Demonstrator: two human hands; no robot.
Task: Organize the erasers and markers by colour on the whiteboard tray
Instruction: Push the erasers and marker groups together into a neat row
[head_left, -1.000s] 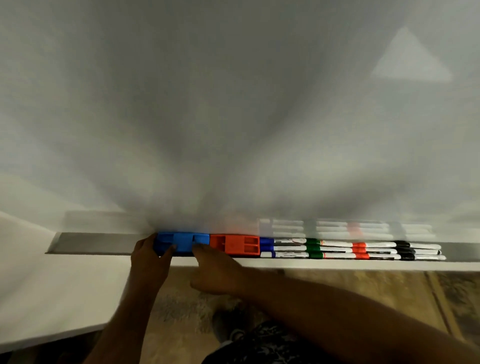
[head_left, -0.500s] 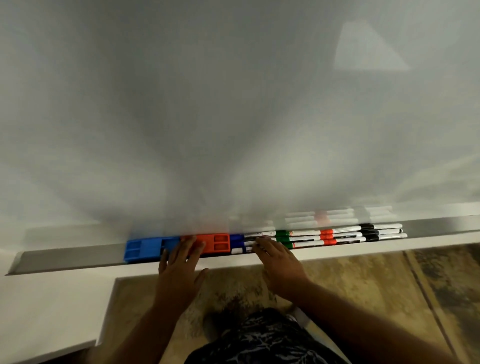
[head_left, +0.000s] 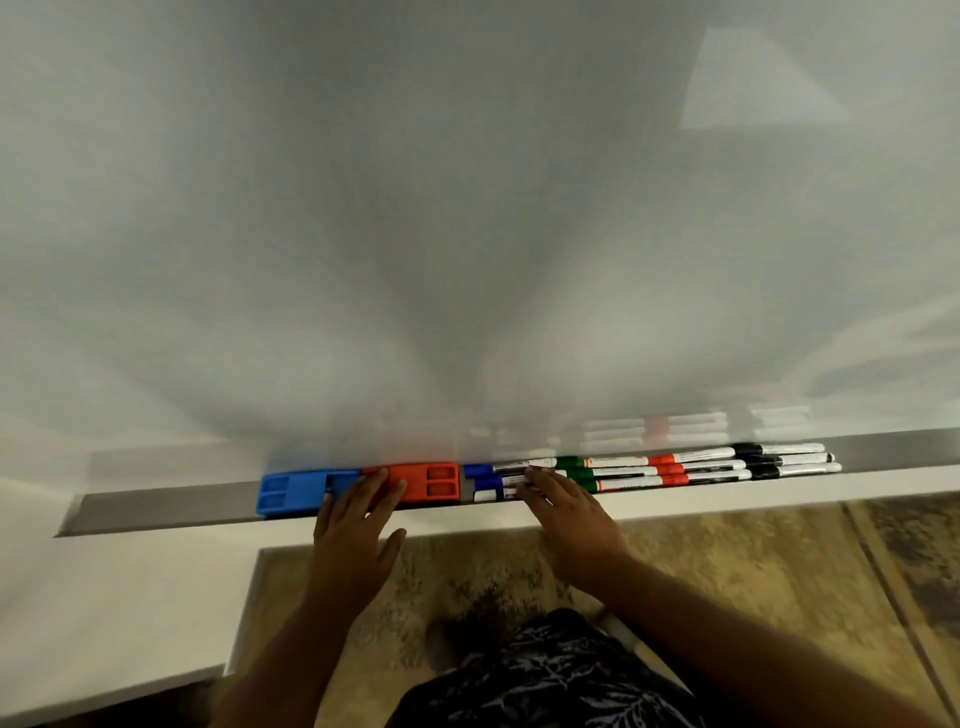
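Observation:
On the grey whiteboard tray (head_left: 156, 506) a blue eraser (head_left: 293, 491) lies left of an orange-red eraser (head_left: 434, 483). To their right run rows of markers: blue-capped markers (head_left: 485, 480), then green-capped markers (head_left: 576, 467), red-capped markers (head_left: 670, 465) and black-capped markers (head_left: 758, 460). My left hand (head_left: 358, 525) lies flat with straight fingers touching both erasers where they meet. My right hand (head_left: 569, 512) rests its straight fingertips on the blue-capped markers.
The whiteboard (head_left: 467, 234) fills the upper view, with marker reflections just above the tray. Below the tray are a white ledge (head_left: 130, 597) at the left and a mottled brown floor (head_left: 727, 561). The tray's left stretch holds nothing.
My left hand moved right from the blue eraser's left end to the seam between the erasers. My right hand moved right from the erasers onto the blue-capped markers. The view shifted.

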